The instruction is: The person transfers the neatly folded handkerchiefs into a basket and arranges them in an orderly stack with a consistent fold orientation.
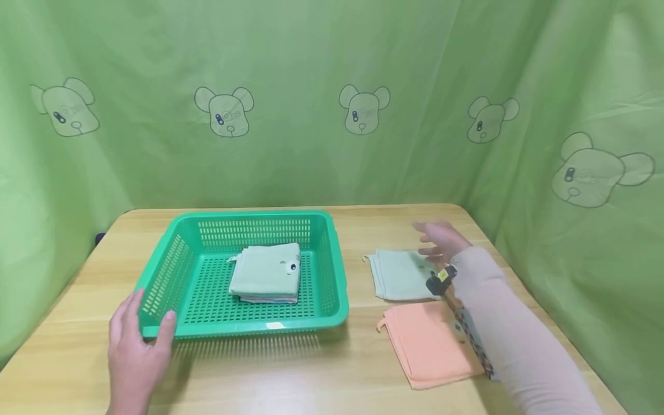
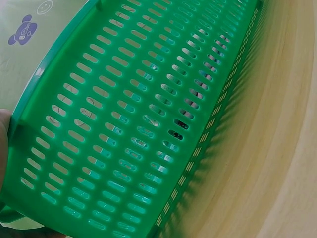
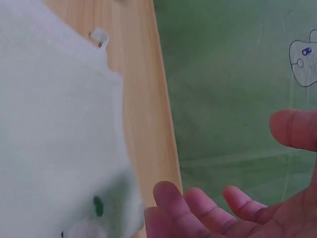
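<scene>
My left hand [image 1: 136, 346] grips the near left corner of a green plastic basket [image 1: 249, 327], its thumb and fingers spread on either side of that corner. Inside the basket lies a stack of folded small towels [image 1: 267, 271], pale green on top with a small animal face. Over on the right, my right hand [image 1: 441, 239] hovers by the far right part of a folded pale green towel [image 1: 396, 275], fingers apart and holding nothing. The right wrist view shows this towel [image 3: 54, 114] with its hanging loop, left of the fingers [image 3: 198, 208].
A folded orange towel [image 1: 430, 349] lies nearer me, its right side covered by my right forearm. A patterned item [image 1: 474, 343] shows beside that forearm. Green curtains [image 1: 301, 155] with bear prints surround the wooden table [image 1: 249, 380] at the back and sides.
</scene>
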{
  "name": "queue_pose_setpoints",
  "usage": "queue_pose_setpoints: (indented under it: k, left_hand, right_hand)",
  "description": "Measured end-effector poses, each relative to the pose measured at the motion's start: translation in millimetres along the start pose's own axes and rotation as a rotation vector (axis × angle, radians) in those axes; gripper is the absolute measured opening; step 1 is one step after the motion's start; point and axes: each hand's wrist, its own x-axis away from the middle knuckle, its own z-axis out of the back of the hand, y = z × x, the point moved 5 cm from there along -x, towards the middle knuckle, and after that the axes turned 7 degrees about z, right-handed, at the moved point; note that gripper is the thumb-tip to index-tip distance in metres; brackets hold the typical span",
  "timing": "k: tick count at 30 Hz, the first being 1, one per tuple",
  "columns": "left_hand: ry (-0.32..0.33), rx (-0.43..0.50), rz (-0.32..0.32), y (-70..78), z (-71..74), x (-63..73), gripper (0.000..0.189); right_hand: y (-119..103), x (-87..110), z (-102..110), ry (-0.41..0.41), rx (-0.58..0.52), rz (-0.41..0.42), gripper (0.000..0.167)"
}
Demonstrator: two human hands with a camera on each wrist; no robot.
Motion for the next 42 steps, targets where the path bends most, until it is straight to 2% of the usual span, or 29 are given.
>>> queue_pose_setpoints:
  k: [11, 17, 24, 28, 39, 42]
  left_hand:
    - [0.007, 0.004, -0.019, 3.3, -1.5, -5.7, 0.067]
    - [0.009, 0.004, -0.031, 3.8, -2.7, -7.9, 0.068]
    - [0.007, -0.003, -0.008, 3.1, -1.3, -7.4, 0.067]
    - [0.005, 0.0, -0.006, 1.7, -0.4, -6.5, 0.067]
    - [0.012, 0.006, -0.006, -0.1, -0.5, -2.5, 0.067]
    - [0.015, 0.009, -0.009, -1.1, -0.3, -0.8, 0.067]
  right_hand:
    - [17, -5.6, 17, 0.044, -0.025, -0.06, 0.094]
    - [25, -5.6, 23, 0.033, 0.032, -0.078, 0.092]
    - [33, -7.7, 29, 0.059, 0.081, -0.093, 0.088]
    - [39, -5.5, 31, 0.066, 0.069, -0.111, 0.088]
    - [50, -7.5, 38, 0.026, 0.188, -0.12, 0.086]
    - [54, -2.9, 35, 0.028, 0.159, -0.136, 0.089]
